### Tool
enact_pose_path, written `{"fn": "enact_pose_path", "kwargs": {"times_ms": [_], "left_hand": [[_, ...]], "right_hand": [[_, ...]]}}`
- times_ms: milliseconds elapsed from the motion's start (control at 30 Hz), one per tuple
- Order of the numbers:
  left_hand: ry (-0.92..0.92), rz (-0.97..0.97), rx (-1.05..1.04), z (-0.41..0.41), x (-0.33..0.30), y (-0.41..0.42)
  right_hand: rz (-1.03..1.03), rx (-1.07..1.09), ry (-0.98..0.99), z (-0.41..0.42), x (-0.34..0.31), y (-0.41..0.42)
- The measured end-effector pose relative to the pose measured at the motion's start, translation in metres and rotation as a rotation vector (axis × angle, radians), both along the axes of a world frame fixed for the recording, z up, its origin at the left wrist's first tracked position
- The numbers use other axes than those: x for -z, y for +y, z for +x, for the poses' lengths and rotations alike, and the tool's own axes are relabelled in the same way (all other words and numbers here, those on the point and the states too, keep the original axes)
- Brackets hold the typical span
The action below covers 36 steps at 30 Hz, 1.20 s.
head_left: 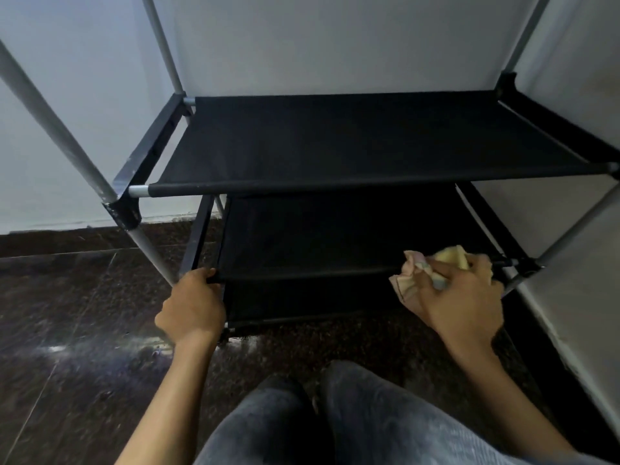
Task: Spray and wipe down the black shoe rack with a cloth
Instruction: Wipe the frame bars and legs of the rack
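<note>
Two hands low on the shoe rack (369, 142) — left hand (193, 305) grips the second shelf's front bar (302, 272) (left end), right hand (459, 290) clutches the cloth (416, 273) at its right end — the bar runs leftward.

A shoe rack (369, 142) stands on the floor (67, 313) in a corner — one wall (335, 38) behind it, another to its right. Its shelves lie one beneath another. The left hand (193, 305) holds the middle shelf's front left corner; the right hand (461, 293), with a cloth (416, 271) in its grip, sits at the front right. The person's knees (335, 417) lie before the rack.
</note>
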State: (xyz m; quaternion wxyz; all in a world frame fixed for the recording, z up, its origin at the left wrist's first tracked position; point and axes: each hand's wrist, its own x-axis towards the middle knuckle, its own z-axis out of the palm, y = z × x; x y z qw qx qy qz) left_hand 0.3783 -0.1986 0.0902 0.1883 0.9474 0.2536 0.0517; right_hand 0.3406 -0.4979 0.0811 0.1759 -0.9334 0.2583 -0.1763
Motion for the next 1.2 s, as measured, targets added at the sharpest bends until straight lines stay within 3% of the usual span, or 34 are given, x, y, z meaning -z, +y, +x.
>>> {"fn": "enact_pose_path", "kwargs": {"times_ms": [100, 167, 300, 400, 467, 700, 933, 1100, 1200], "left_hand": [[0.163, 0.134, -0.053, -0.003, -0.006, -0.033], [0.140, 0.175, -0.010, -0.007, -0.007, -0.056], [-0.028, 0.113, 0.436, -0.001, -0.004, -0.091], [-0.012, -0.020, 0.760, 0.015, 0.003, -0.116], [-0.001, -0.044, 0.866, 0.026, 0.012, -0.127], [-0.144, -0.359, 0.740, 0.038, 0.038, -0.129], [-0.215, -0.382, 0.701, 0.038, 0.043, -0.131], [-0.220, -0.391, 0.711, 0.039, 0.044, -0.131], [-0.202, -0.425, 0.722, 0.040, 0.044, -0.129]], "right_hand": [[0.133, 0.078, -0.021, -0.025, 0.000, -0.025], [0.186, 0.127, 0.009, -0.034, 0.004, -0.036], [0.287, 0.193, 0.043, -0.026, 0.014, -0.034], [0.275, 0.189, -0.075, 0.002, 0.022, -0.008], [0.233, 0.147, -0.127, 0.018, 0.030, 0.019], [0.158, 0.018, -0.252, 0.018, 0.057, 0.020], [0.306, 0.410, -0.307, 0.029, 0.048, -0.022], [0.160, 0.033, -0.290, 0.024, 0.051, 0.033], [0.126, 0.077, -0.212, 0.029, 0.044, 0.012]]}}
